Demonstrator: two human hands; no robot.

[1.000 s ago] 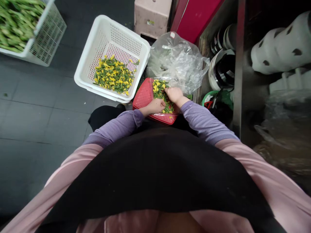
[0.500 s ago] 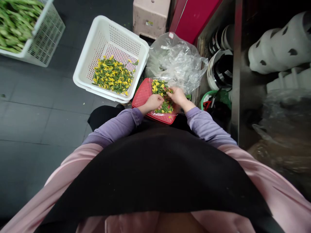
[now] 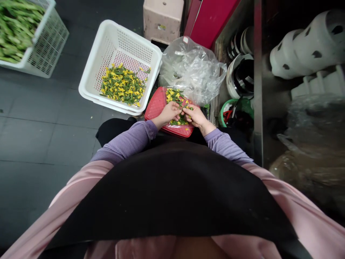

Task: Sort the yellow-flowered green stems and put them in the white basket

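My left hand (image 3: 170, 112) and my right hand (image 3: 195, 116) meet above a clear plastic tray, both with fingers pinched. Between their fingertips is a small green piece with a yellow blossom, mostly covered by the fingers. More yellow-blossomed green pieces (image 3: 172, 94), like baby cucumbers in flower, lie in the tray under and beyond my hands. The tray rests on a red plastic lid or board (image 3: 155, 104) by my knees. Ahead to the left, a white perforated basket (image 3: 93, 57) holds a loose heap of the same blossomed pieces (image 3: 122, 84).
A crumpled clear plastic bag (image 3: 194, 68) lies just beyond the red board. Behind it stand a beige stool (image 3: 163, 21) and a red panel (image 3: 215, 21). A green bucket (image 3: 222, 114) and a metal shelf edge (image 3: 258, 86) are on the right. Another basket (image 3: 50, 45) of green vegetables stands far left.
My right hand has come down and in toward my left hand, so their fingertips now meet. My left hand has risen slightly off the tray. The whole view has shifted slightly.
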